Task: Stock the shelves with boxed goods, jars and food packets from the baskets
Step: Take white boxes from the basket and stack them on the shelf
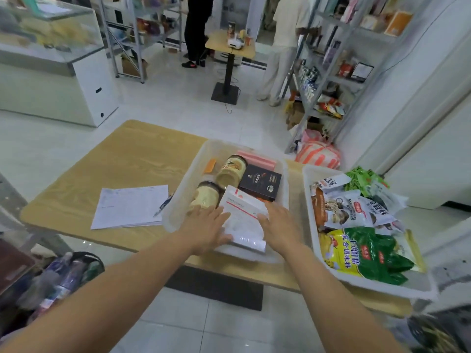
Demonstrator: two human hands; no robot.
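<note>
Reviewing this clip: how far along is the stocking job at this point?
Done: the grey metal shelves at right already carry goods. In hand: left hand and right hand touch a white red-striped carton in the translucent plastic basket. Remaining: two tan jars, a black box, and food packets filling the second basket.

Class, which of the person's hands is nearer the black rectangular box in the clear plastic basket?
Right. The right hand sits just below the black rectangular box in view, fingertips close; the left hand rests further left, across the flat white box.
</note>
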